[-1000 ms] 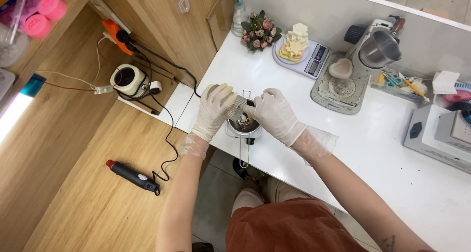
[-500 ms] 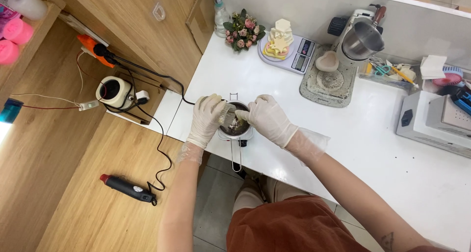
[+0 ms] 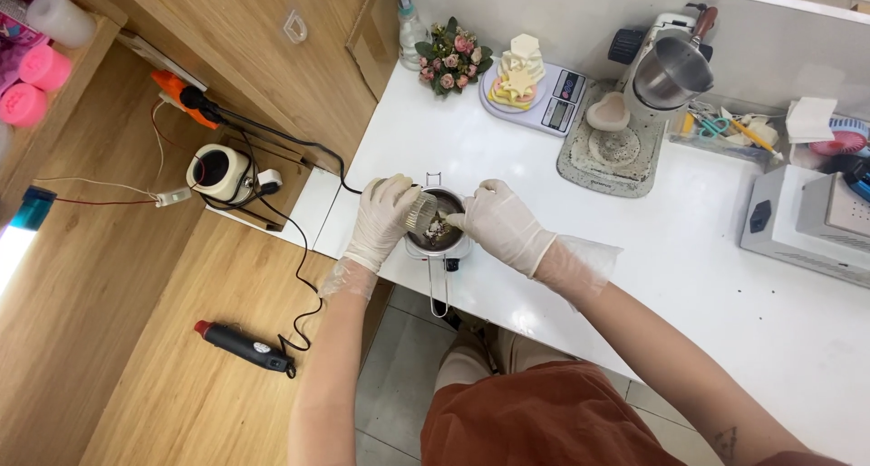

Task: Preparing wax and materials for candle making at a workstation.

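**Two benches, one small melting pot, gloved hands right at the near edge**

So on the far left there's a wooden shelf with pink round tubs, then a long wood-grain bench running down the left side. On it: a small cream pot-shaped heater with black and red wires trailing around it, and nearer, a black heat gun with a red tip lying flat, its cord looping up toward the heater. Plenty of bare wood near and left of the heat gun.

The white table starts just right of that. The left hand, in a thin glove, is closed around a small ribbed clear cup, tipped over the metal melting pot. The right hand, also gloved, has its fingertips pinched together just over the pot's mouth; can't tell what it's pinching. The pot sits right at the table's near edge, its wire handle sticking out past it toward the person.

Along the far wall: a small flower bunch, a kitchen scale with pale shapes stacked on it, a speckled tray with a heart mould, a steel pitcher, and a grey box at the right. The middle and near right of the table is open.
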